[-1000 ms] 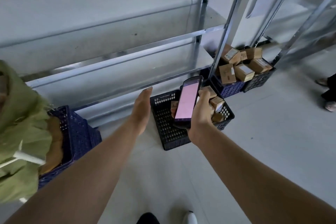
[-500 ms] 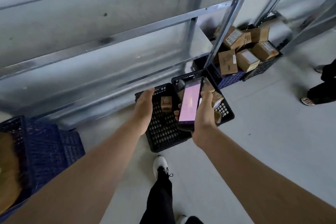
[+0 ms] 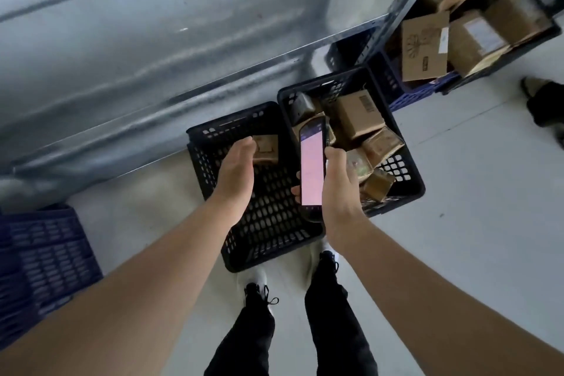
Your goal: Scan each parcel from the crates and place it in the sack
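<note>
Left fingers (image 3: 242,149): held nearly straight and close together on the left hand (image 3: 235,171); nothing is gripped.
Right fingers (image 3: 335,157): curled round the handheld scanner (image 3: 312,169), which is held by the right hand (image 3: 340,192) with its pink screen turned upward.
Small parcel (image 3: 266,148): seen just beyond the left fingertips, alone in the left black crate (image 3: 274,223); whether it is touched cannot be told.
Other parcels (image 3: 357,115): piled in the right black crate (image 3: 410,175), beyond and right of the right fingers.
Edges: the left crate's far rim lies just past the small parcel, close under the metal shelf (image 3: 152,49).
Open room: bare perforated crate floor is seen below the left palm.
Blue crate (image 3: 45,259): set well left of the left fingers.
</note>
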